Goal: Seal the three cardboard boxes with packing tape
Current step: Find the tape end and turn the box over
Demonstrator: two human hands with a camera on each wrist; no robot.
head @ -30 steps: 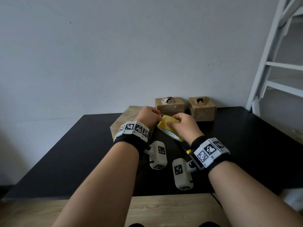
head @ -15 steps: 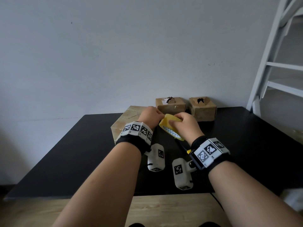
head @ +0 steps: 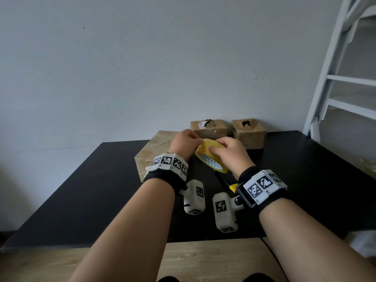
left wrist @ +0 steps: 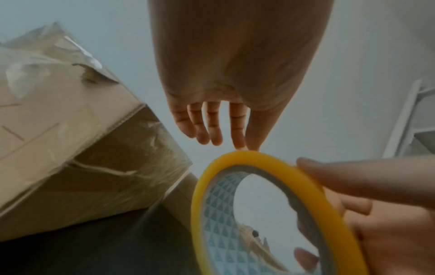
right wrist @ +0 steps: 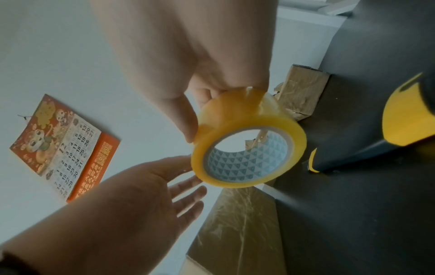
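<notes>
The right hand [head: 230, 153] is gripping the yellow tape roll [head: 210, 159] above the desk [head: 81, 190], thumb and fingers curled over its rim. The left hand [head: 184, 142] is pinching at the roll's outer edge with thumb and forefinger, remaining fingers extended. The large box [head: 154, 151] is sitting toward the far edge, left of centre; two small boxes [head: 209, 128] [head: 249, 134] are standing at the far edge against the wall.

Head view: left hand [head: 184, 142] covers part of the big box [head: 154, 151], its near-right corner hidden behind the wristband. Tape roll [head: 207, 157]: far rim under right hand [head: 230, 153]. Whether left fingertips pinch a tape end, can't tell. Yellow-black tool [right wrist: 404, 115] cut off by the right wrist pic's edge; type unclear. Calendar [right wrist: 63, 148] small print unreadable.
</notes>
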